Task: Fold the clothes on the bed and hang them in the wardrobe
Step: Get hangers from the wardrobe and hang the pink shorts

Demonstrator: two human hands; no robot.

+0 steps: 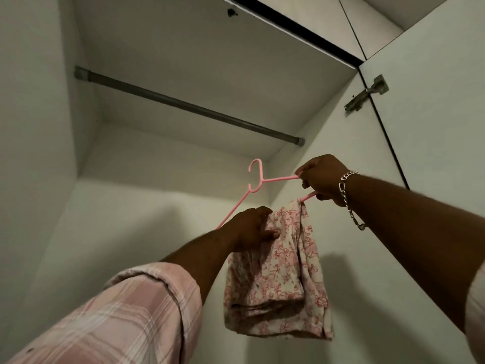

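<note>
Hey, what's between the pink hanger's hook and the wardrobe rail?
Nothing: the head view shows only bare white wardrobe wall between the pink plastic hanger hook and the grey metal rail.

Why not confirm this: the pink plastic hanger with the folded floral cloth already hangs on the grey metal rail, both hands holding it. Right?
Not quite. The head view shows the pink plastic hanger below the grey metal rail, its hook clear of it. The left hand and right hand do hold it, the folded floral cloth draped over it.

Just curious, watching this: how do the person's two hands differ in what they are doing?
The left hand grips the floral garment; the right hand grips the pink hanger at its end. The right hand sits higher than the left and has a chain bracelet at its wrist. Both reach up below the wardrobe rail.
</note>
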